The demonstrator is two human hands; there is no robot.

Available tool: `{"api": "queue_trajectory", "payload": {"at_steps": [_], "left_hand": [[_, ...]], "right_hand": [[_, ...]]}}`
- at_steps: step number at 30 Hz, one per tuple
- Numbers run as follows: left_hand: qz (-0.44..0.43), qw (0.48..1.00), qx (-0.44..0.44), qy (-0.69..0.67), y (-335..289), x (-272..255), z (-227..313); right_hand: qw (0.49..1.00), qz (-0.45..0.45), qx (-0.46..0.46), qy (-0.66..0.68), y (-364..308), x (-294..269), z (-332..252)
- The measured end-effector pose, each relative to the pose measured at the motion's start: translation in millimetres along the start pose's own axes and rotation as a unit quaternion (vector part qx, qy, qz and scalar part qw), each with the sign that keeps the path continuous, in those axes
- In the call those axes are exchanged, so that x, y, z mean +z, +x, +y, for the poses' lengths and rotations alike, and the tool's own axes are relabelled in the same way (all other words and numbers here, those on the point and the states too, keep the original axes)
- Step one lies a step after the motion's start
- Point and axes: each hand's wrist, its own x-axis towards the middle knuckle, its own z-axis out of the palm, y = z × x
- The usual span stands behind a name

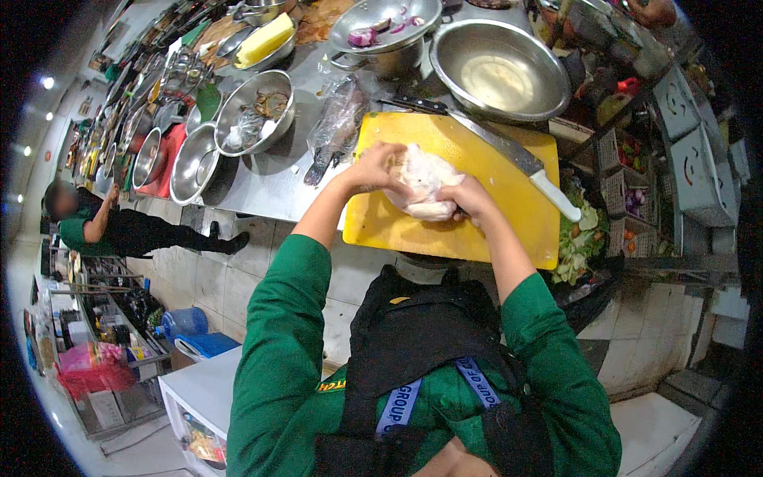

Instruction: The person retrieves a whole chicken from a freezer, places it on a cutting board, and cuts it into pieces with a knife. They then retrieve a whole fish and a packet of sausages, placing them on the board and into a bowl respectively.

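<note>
A pale raw whole chicken [425,176] rests on a yellow cutting board [509,226] in front of me. My left hand [373,168] grips its left side with the fingers curled over the top. My right hand [471,199] closes round its lower right side; some of those fingers are hidden behind the bird. To the right of the chicken, a large knife with a white handle [555,195] lies slantwise across the board, its blade pointing away. Left of the board is a whole fish in clear plastic [338,127].
Beyond the board stand a large steel bowl [501,71] and a colander with cut red onion [381,32]. More steel bowls [254,111] line the table's left. Leafy scraps [579,246] hang by the board's right edge. A co-worker in green [103,226] stands at far left.
</note>
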Motion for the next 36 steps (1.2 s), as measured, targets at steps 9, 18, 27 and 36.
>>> {"api": "queue_trajectory", "payload": {"at_steps": [9,18,27,36], "left_hand": [[0.081,0.992,-0.056,0.081,-9.9,50.1,21.6],[0.159,0.986,-0.039,0.013,-18.3,64.2,12.7],[0.201,0.979,0.043,-0.01,-23.2,52.6,2.2],[0.251,0.967,0.041,-0.033,-14.6,64.2,5.5]], "right_hand": [[0.749,-0.018,-0.213,-0.627,-9.5,5.6,-58.5],[0.563,-0.2,-0.407,-0.691,46.6,-8.2,-91.0],[0.622,-0.244,-0.468,-0.579,71.4,-9.2,-71.4],[0.633,0.002,-0.452,-0.628,53.5,-3.0,-33.1]]}}
